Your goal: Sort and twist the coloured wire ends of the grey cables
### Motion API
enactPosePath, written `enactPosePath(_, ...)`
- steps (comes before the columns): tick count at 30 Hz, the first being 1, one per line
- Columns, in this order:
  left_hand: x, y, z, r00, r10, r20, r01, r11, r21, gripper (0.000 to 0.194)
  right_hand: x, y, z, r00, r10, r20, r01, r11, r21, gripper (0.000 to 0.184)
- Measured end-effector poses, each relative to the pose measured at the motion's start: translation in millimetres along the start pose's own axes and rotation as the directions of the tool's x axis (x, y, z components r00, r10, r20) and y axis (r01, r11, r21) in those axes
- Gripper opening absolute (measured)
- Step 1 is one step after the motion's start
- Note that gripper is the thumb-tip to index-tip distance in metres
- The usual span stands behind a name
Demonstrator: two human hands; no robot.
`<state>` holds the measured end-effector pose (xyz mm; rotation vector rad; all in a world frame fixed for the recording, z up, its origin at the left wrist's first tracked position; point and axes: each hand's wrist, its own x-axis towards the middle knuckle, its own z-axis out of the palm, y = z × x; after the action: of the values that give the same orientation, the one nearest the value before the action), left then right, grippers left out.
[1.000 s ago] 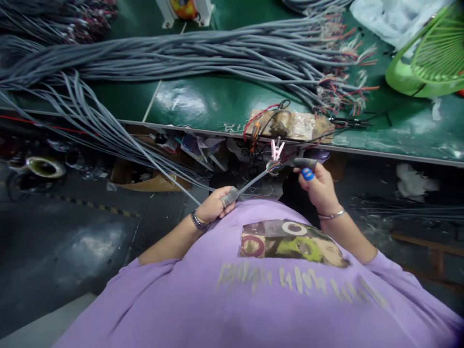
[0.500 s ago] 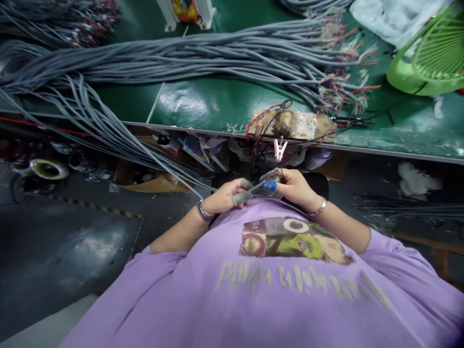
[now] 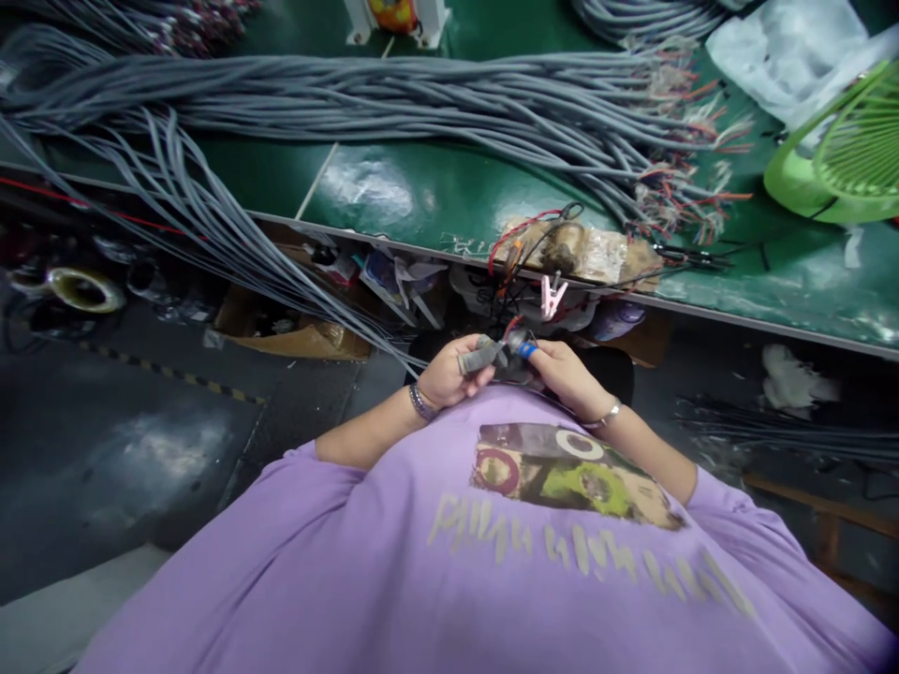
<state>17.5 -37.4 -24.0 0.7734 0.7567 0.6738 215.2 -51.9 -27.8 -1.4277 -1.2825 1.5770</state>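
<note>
Just in front of the purple shirt, my left hand (image 3: 455,372) pinches a grey cable close to its end; grey finger covers wrap its thumb and finger. My right hand (image 3: 562,373), with a blue band on the thumb, is closed on the cable's end right beside the left fingertips. Red and pale wires (image 3: 512,327) poke up between the two hands. Fingers hide most of the held end. A loose strand of grey cables (image 3: 281,292) runs from the bench down toward my left wrist.
A thick bundle of grey cables (image 3: 365,98) with stripped ends lies along the green bench (image 3: 421,211). At the bench edge are a pink clip (image 3: 552,297) and a taped board (image 3: 605,255). A green fan (image 3: 843,154) stands right; a cardboard box (image 3: 295,339) sits below.
My hands have come closer together at the cable's end, and the red wires now stick up between them. The view has shifted slightly.
</note>
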Motion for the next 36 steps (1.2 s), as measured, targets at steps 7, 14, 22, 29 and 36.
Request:
enactPosePath(7, -5.5, 4.0, -6.1, 0.999, 0.035, -0.040, -0.040, 0.990, -0.137, 0.048, -26.2, -19.9, 4.4, 0.800, -0.598, -0.056, 0.530, 0.747, -0.401, 0.020)
enactPosePath(14, -11.1, 1.3, -2.1, 0.998, -0.058, 0.009, 0.058, 0.998, -0.002, 0.057, -5.3, -17.0, 18.0, 0.773, -0.633, 0.045, 0.596, 0.699, -0.395, 0.021)
enactPosePath(22, -17.6, 8.2, -7.0, 0.988, -0.057, 0.143, 0.015, 0.960, 0.278, 0.051, -11.5, -11.4, 1.3, 0.984, -0.128, 0.122, 0.106, 0.979, 0.174, 0.036)
enactPosePath(29, -19.5, 24.5, -4.1, 0.968, 0.179, 0.174, -0.246, 0.811, 0.530, 0.029, -12.6, 5.3, -26.0, 0.991, 0.130, -0.029, -0.108, 0.910, 0.401, 0.057)
enactPosePath(36, -8.5, 16.4, -6.8, 0.898, 0.289, 0.331, -0.439, 0.573, 0.692, 0.030, -26.2, -13.5, -8.7, 0.958, 0.110, 0.263, -0.177, 0.953, 0.247, 0.058)
